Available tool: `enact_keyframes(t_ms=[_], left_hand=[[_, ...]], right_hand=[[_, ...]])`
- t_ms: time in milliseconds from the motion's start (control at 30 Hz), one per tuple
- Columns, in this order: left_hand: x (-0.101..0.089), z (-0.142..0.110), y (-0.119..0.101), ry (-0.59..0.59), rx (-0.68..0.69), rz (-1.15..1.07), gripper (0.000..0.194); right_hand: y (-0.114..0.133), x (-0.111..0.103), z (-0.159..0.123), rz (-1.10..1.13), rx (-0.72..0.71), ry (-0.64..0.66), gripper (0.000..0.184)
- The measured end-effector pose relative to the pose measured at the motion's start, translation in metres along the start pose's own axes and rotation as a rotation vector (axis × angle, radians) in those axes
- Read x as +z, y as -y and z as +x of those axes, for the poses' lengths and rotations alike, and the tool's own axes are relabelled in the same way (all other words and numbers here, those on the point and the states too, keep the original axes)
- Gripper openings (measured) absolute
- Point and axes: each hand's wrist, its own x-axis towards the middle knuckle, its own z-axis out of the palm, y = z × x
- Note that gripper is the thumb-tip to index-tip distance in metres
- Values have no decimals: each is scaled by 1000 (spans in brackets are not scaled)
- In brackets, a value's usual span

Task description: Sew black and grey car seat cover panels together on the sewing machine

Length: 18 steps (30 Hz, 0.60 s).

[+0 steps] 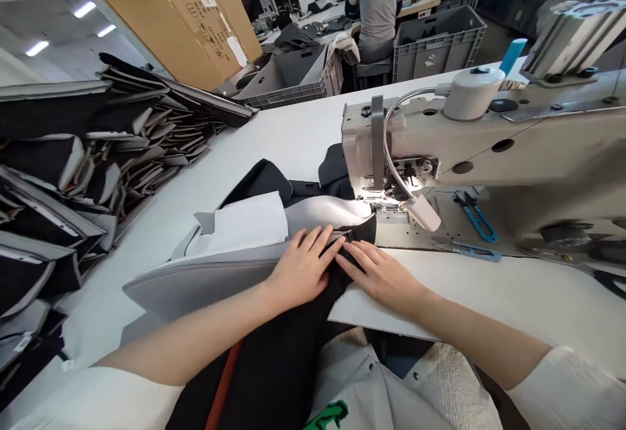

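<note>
My left hand [300, 267] lies flat on a grey padded fabric piece [205, 276], fingers stretched toward the needle. My right hand [379, 273] rests flat beside it on a strip of black fabric [288, 352] that runs down over the table edge toward me. Both hands press the layered grey and black cloth just in front of the presser foot of the sewing machine [489, 149]. A lamp on a flexible neck [420, 211] lights the needle area. A white cloth piece [249, 224] lies on top of the grey one.
A big heap of black and grey cut pieces [88, 156] fills the left side. Blue snips [476, 218] lie on the machine bed. Grey crates [435, 45], cardboard boxes [186, 12] and a seated person [376, 6] are at the back.
</note>
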Motion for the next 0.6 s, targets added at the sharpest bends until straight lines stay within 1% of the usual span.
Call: enact_keyframes(t_ms=[33, 67, 133, 167, 200, 267, 300, 367, 400, 467, 500, 600], left_hand=[[3, -1, 0, 31, -6, 22, 58], [5, 0, 3, 50, -44, 55, 58], [4, 7, 13, 59, -119, 127, 56], [1, 12, 20, 56, -134, 158, 52], [-3, 18, 27, 54, -137, 184, 48], [-13, 29, 38, 77, -114, 207, 42], [-19, 33, 41, 106, -94, 196, 42], [-29, 39, 43, 188, -25, 116, 43], [-33, 40, 40, 223, 13, 47, 45], [-38, 40, 27, 273, 57, -125, 47], [-39, 40, 17, 292, 66, -215, 47], [-35, 38, -19, 383, 41, -407, 54]], right_hand=[[8, 2, 7, -53, 70, 16, 42], [16, 5, 16, -99, 159, 44, 41], [23, 10, 33, -127, 310, 147, 41], [23, 10, 40, -94, 348, 213, 40], [19, 10, 45, -39, 357, 274, 40], [5, 6, 48, 88, 297, 342, 39], [-2, 3, 46, 152, 245, 345, 40], [-12, -2, 35, 291, 165, 304, 43], [-14, -3, 27, 367, 135, 273, 45], [-10, -2, 12, 485, 81, 204, 47], [-7, 0, 6, 504, 61, 173, 47], [3, 7, -4, 428, -6, 139, 35]])
